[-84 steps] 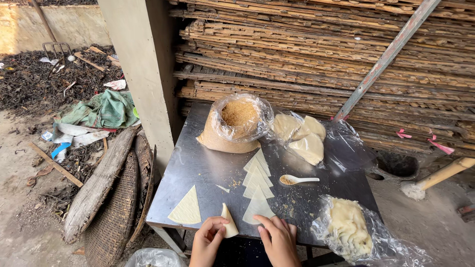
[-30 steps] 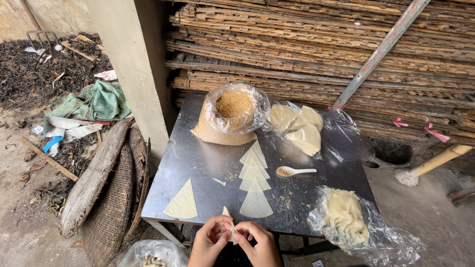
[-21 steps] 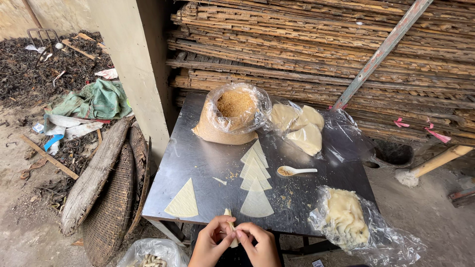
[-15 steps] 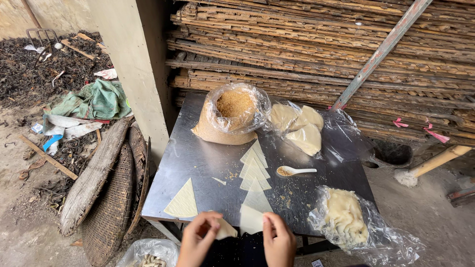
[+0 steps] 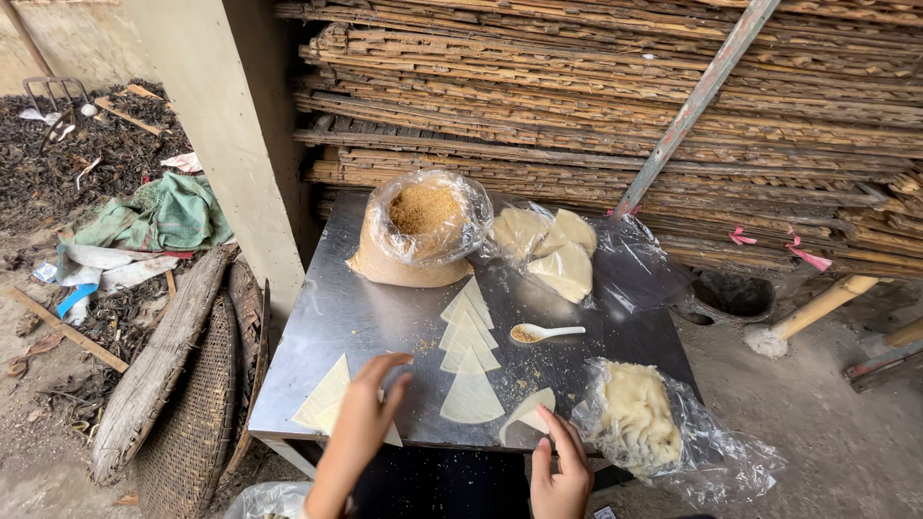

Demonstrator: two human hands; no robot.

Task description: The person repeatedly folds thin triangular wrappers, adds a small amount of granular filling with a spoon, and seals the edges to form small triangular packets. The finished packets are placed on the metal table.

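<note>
A person stands at a small metal table (image 5: pixel 317 327), both hands at its near edge; the left hand (image 5: pixel 361 432) is spread open, fingers loose, hovering over a pale dough triangle (image 5: pixel 327 399) at the front left corner, holding nothing; the right hand (image 5: pixel 561 476) is open too, fingertips resting by a folded dough piece (image 5: pixel 527 411) lying flat near the front edge. A row of overlapping triangles (image 5: pixel 468 356) runs up the middle toward a white spoon (image 5: pixel 541 333) with crumbs of filling.

To do this well, I'd judge each piece wants lifting by an edge with dry fingertips, so the thin sheet doesn't tear.

Both wrists are cut off by the frame; whether the left hand touches the triangle is hard to tell; the clear bag (image 5: pixel 639 423) on the right blurs its pale contents.
</note>
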